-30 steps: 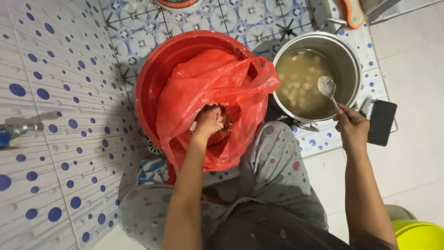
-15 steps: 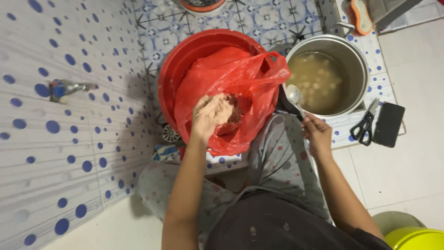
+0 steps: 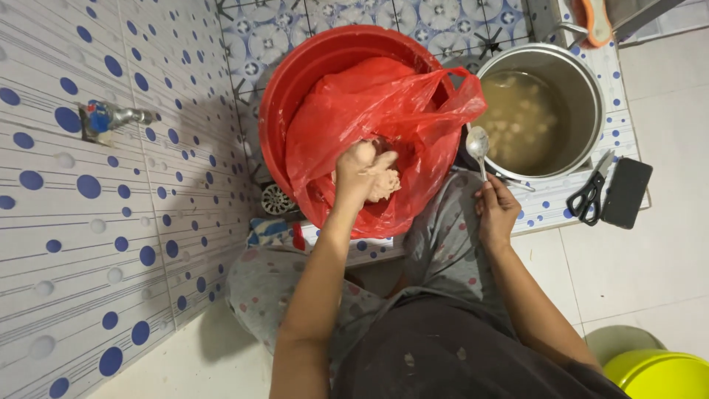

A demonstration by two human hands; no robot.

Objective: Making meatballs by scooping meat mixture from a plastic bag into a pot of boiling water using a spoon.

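1. A red basin (image 3: 295, 96) sits on the patterned floor tiles, in front of the seated person's knees.
2. A red plastic bag (image 3: 369, 111) lines the basin, its mouth gaping open toward the person.
3. A steel pot (image 3: 583, 81) stands just right of the basin, touching the bag's edge; it holds cloudy broth with pale round balls floating in it.
4. A pale pink lump of paste (image 3: 385, 185) lies inside the bag, low in the basin.
5. The left hand (image 3: 358, 166) reaches into the bag and is closed around the paste, squeezing it between fingers and palm.
6. The right hand (image 3: 496, 210) is beside the basin, over the knee, pinching a metal spoon (image 3: 477, 144) by its handle; the spoon's bowl points up at the pot's near rim, well apart from the paste.
7. Black scissors (image 3: 588, 193) and a dark phone (image 3: 626, 192) lie right of the pot.
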